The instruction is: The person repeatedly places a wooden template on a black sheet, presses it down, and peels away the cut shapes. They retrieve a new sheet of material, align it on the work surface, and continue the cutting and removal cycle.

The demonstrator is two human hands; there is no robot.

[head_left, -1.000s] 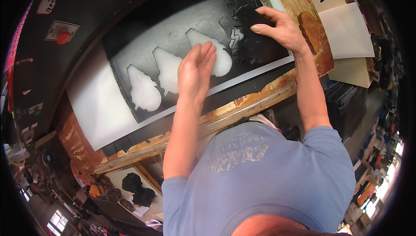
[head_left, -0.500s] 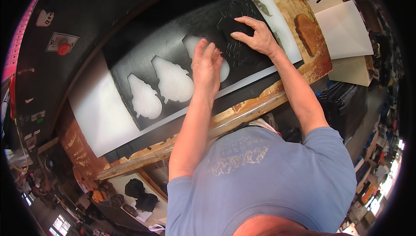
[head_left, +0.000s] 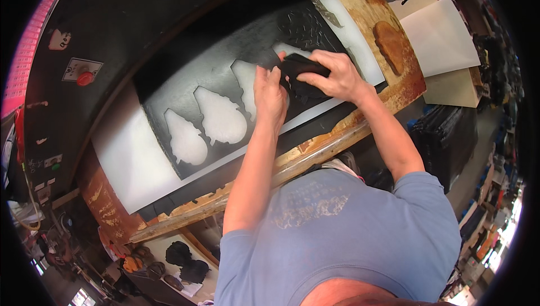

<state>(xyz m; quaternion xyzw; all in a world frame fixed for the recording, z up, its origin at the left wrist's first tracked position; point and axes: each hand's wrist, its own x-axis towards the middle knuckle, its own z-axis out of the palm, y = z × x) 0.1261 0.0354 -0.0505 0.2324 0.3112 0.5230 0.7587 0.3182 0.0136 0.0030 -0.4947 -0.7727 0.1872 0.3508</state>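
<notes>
Sheet: a black flat sheet with pear-shaped cut-outs (head_left: 225,81) lies on the white board surface (head_left: 129,165), spreading toward 9 o'clock of the hands.
Left hand (head_left: 269,93): forearm reaching straight up, fingers curled, pinching the near edge of a black cut piece of material (head_left: 301,75).
Right hand (head_left: 337,75): at 3 o'clock of the left, elbow bent, fingers closed over that piece's top.
Piece: held between both hands, just above the sheet.
</notes>
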